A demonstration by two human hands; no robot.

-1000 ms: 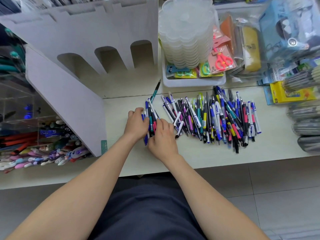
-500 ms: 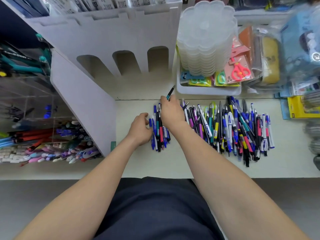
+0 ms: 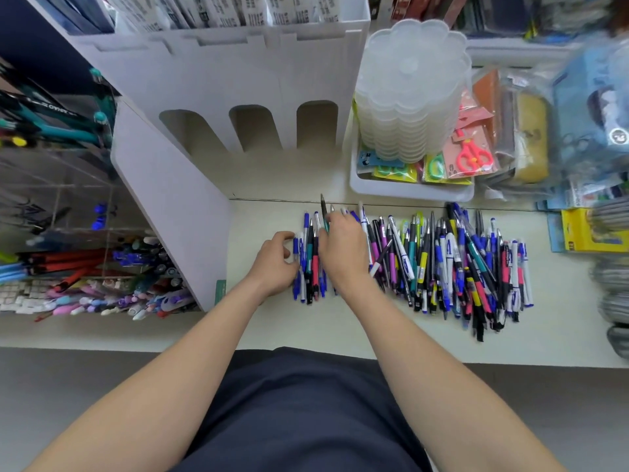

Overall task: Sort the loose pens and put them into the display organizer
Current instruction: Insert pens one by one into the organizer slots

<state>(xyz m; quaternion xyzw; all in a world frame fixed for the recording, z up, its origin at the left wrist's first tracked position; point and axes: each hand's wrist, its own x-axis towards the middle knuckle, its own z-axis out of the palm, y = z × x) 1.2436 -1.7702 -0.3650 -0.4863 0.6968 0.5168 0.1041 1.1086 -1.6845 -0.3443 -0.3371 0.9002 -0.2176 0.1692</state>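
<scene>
While the left hand (image 3: 275, 264), loosely curled, braces the small bunch of pens (image 3: 310, 264) just to its right, the right hand (image 3: 343, 248), pinching a dark teal pen (image 3: 323, 212), should lay it parallel there, clear of the mixed pile (image 3: 459, 267) on its far side.
</scene>
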